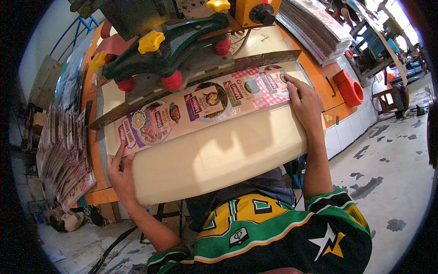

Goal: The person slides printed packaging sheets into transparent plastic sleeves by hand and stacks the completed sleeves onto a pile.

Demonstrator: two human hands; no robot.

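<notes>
A long printed sheet (182, 122) with food pictures and a red checked end lies across a smooth cream board (219, 157) in front of me. Its far long edge runs along a thin upright metal strip (248, 64). My left hand (121, 173) holds the sheet's left end, index finger and thumb on the corner. At the right end, my right hand (303, 100) has thumb and fingers on the sheet's edge near the checked part. Fingertips are partly hidden at both ends, and the sheet looks flat.
Above the strip stands a machine with a dark green arm (182, 52), yellow knobs (152, 41) and red feet (172, 81). A printed stack (319, 29) sits back right, near an orange-red block (349, 89) and a hex key (331, 86). More printed sheets (64, 155) hang at left.
</notes>
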